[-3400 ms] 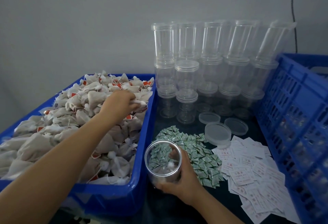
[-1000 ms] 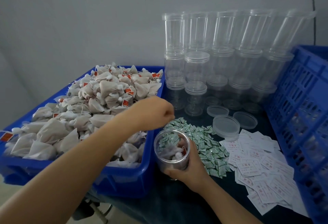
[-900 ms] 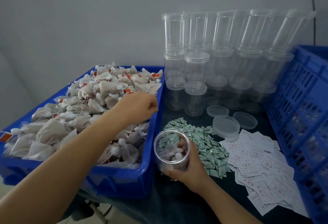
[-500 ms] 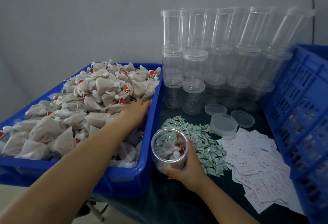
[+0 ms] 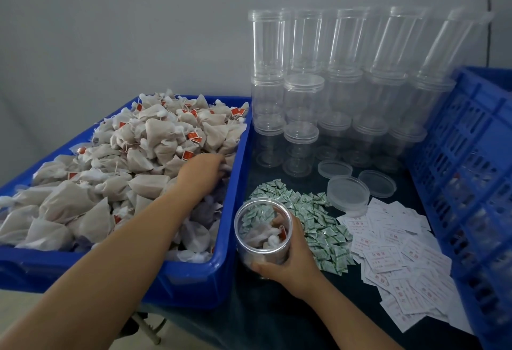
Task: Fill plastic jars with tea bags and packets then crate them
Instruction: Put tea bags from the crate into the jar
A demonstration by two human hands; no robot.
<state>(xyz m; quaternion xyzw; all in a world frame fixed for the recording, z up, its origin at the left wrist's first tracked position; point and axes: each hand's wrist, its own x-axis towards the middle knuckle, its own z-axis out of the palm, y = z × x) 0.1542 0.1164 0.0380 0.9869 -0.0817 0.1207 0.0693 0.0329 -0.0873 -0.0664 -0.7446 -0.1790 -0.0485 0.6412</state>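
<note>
Nearest me: my right hand [image 5: 288,261] grips the open jar [image 5: 263,234] upright on the bench [image 5: 277,316], just beside the blue bin [image 5: 194,280]. A few tea bags lie inside the jar, so I judge filling barely begun.

Beside it: a heap of green packets [image 5: 313,216] and a spread of white slips [image 5: 399,263], none visibly in the jar yet.

Left, farther: my left hand [image 5: 203,172] reaches into the bin's tea bags [image 5: 133,161]; fingers buried, grip cannot be told. A second ago it hung curled over the jar; now it is back in the heap.

Beyond: loose lids [image 5: 348,191], stacked empty jars [image 5: 304,105].

Right: the blue crate [image 5: 471,155]. Packets, capping and crating remain.
</note>
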